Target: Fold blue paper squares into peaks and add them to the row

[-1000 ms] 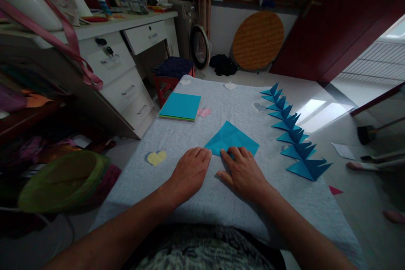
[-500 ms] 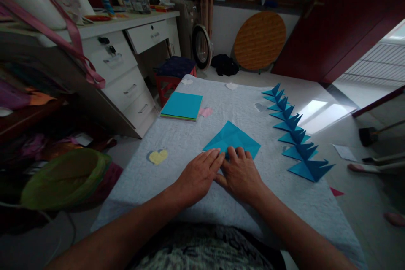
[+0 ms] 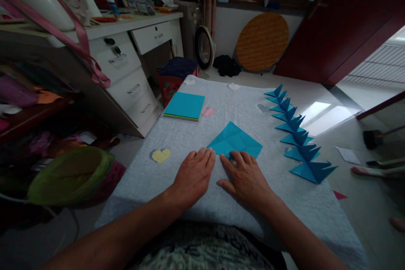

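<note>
A creased sheet of blue origami paper (image 3: 236, 138) lies on the cloth-covered table, one corner pointing away from me and its near edge folded. My left hand (image 3: 195, 174) rests flat with its fingertips at the paper's left near edge. My right hand (image 3: 243, 177) presses fingertips on the near edge farther right, fingers apart and thumb out to the side. Neither hand grips the paper. To the right stands a row of several folded blue paper cranes (image 3: 311, 171). A stack of square coloured paper (image 3: 185, 105), blue on top, lies at the far left of the table.
The table's pale cloth (image 3: 186, 135) bears heart patterns, one yellow (image 3: 161, 156). Left of the table are a green-lined bin (image 3: 69, 173) and a white desk (image 3: 123, 57). A red stool (image 3: 171, 82) stands behind. A round wooden tabletop (image 3: 263, 42) leans on the wall.
My hands have spread apart along the paper's near edge, the left going left and the right going right. The view has shifted slightly.
</note>
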Demonstrator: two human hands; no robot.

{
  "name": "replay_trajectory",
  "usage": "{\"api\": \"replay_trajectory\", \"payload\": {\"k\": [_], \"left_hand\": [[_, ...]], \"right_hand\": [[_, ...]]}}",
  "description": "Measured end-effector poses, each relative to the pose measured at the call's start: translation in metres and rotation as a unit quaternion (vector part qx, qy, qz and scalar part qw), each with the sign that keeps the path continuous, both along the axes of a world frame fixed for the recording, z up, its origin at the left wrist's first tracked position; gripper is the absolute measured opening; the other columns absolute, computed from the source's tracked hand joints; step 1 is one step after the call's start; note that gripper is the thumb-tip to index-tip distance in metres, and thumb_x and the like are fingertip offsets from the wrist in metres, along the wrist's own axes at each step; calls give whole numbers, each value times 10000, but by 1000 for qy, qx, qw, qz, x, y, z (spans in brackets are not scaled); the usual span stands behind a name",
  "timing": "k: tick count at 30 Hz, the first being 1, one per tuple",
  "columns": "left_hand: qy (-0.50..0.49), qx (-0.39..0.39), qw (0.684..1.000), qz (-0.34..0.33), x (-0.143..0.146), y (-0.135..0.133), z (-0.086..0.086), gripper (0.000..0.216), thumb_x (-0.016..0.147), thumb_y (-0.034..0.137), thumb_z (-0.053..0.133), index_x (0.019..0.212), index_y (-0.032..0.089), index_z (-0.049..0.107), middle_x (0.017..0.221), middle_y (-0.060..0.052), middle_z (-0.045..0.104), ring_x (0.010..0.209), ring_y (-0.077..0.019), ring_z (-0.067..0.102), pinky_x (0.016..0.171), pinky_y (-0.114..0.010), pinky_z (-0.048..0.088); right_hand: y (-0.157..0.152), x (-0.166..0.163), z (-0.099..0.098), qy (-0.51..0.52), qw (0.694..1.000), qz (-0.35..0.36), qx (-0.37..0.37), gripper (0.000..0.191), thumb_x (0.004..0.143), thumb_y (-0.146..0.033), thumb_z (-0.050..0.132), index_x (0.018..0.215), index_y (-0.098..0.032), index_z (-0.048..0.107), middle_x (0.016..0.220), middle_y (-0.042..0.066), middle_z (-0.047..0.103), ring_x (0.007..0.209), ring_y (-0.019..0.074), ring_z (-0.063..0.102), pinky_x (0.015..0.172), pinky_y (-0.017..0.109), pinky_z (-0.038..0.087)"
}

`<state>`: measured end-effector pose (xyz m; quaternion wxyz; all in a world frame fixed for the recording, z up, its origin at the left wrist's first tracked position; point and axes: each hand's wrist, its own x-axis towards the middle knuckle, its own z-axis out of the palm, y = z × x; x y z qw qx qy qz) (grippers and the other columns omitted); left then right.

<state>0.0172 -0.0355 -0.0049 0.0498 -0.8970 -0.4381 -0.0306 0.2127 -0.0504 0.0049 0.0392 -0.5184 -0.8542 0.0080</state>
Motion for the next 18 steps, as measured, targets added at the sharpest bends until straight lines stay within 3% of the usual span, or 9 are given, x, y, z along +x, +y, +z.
{"api": "replay_trajectory", "payload": {"k": [11,13,18], "left_hand": [[0,47,994,102,-38,5,4,407,930,63,420,1301,110,581,1328,-163,629,1263,-307,534,971,-463,455],[-25,50,995,78,-34,6,5,398,939,81,424,1302,119,583,1347,-159,617,1283,-302,526,995,-462,449],[-79,3,994,-69,-12,11,-6,440,954,154,464,1389,99,504,1426,-148,562,1331,-258,509,1088,-412,415]], "right_hand": [[1,-4,5,-5,1000,-6,-12,631,902,-642,522,1414,-273,505,1234,141,561,1070,336,475,903,474,395],[2,-6,6,-11,1000,-10,-9,645,893,-653,526,1425,-290,490,1202,135,569,1045,334,479,885,474,391],[3,-15,7,-23,999,-24,-6,607,890,-677,505,1360,-295,541,1155,131,578,1021,340,483,838,468,381]]}}
